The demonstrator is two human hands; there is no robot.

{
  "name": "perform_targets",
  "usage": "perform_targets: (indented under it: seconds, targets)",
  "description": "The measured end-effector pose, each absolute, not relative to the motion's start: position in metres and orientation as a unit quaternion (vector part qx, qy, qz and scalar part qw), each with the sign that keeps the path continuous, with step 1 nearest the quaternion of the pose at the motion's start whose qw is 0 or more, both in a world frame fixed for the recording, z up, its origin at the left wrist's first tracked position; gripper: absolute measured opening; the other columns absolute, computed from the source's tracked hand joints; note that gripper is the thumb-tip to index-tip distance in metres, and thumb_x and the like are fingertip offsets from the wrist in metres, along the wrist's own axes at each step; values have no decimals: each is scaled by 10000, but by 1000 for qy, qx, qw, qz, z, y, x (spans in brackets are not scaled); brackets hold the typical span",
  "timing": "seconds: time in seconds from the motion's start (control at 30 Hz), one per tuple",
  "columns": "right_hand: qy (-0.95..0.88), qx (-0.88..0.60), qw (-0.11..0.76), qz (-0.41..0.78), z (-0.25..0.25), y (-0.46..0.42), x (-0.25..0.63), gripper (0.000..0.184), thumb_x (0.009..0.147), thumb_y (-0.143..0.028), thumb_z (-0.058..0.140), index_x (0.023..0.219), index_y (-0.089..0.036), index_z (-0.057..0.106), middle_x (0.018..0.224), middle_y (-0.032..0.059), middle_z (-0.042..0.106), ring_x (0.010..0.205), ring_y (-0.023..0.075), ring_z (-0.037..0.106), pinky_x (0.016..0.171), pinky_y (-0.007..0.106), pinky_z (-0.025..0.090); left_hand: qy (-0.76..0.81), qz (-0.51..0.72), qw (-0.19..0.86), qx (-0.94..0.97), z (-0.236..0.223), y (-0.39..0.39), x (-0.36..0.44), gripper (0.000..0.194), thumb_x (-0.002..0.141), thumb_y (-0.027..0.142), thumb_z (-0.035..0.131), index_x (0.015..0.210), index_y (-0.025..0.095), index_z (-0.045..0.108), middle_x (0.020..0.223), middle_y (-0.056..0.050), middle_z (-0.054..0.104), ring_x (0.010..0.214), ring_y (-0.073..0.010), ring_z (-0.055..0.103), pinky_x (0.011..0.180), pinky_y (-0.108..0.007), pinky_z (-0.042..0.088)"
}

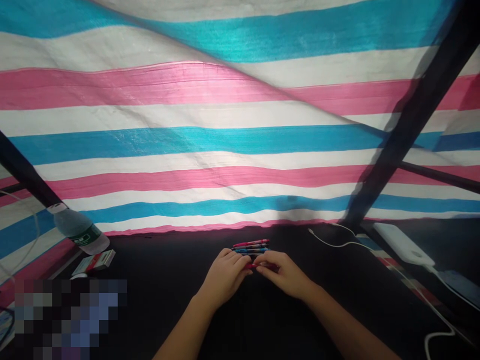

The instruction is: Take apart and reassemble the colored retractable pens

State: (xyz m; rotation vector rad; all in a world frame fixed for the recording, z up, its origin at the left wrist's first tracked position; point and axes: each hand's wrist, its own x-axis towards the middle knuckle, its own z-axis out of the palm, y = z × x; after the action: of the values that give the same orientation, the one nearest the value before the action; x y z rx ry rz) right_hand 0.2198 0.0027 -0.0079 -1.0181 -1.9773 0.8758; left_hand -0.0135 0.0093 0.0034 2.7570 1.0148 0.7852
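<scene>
My left hand [225,277] and my right hand [283,274] meet at the middle of a black tabletop [168,280]. Between their fingers lies a red pen [258,266], held level, with its left end against my left fingertips. Just beyond my fingers, a small stack of several coloured pens [250,246] rests on the table. Neither hand touches that stack. My fingers hide much of the red pen.
A plastic water bottle [80,231] lies tilted at the left, beside a small red and white box [93,262]. A white power bank [403,244] and a white cable [333,240] sit at the right. A striped tarpaulin [195,142] on dark poles stands behind. A pixelated patch covers the lower left.
</scene>
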Motion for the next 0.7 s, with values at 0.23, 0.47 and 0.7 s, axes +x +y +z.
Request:
perform_targets:
  seconds: [0.23, 0.47, 0.7]
  targets:
    - [-785, -389, 363, 317, -9, 3, 220, 128, 970, -261, 651, 1044, -254, 755, 945, 19, 739, 849, 196, 673, 763, 298, 497, 344, 245, 44, 906, 3, 8, -12, 160, 1048, 317, 537, 1092, 211, 649, 996, -53, 736, 891, -223, 654, 906, -420, 412]
    - [-804, -389, 352, 280, -8, 1, 220, 128, 988, -282, 631, 1046, -254, 742, 944, 27, 732, 851, 199, 662, 778, 308, 495, 339, 239, 38, 909, -1, 8, -9, 180, 1064, 250, 477, 1029, 201, 647, 934, -44, 731, 837, -208, 653, 903, -416, 422]
    - [-823, -380, 358, 226, -3, 0, 222, 135, 1008, -271, 610, 1062, -249, 731, 947, 51, 734, 909, 229, 644, 814, 344, 483, 368, 227, 66, 899, 5, 6, -11, 270, 1056, 177, 404, 954, 192, 653, 908, -63, 723, 813, -220, 632, 819, -381, 460]
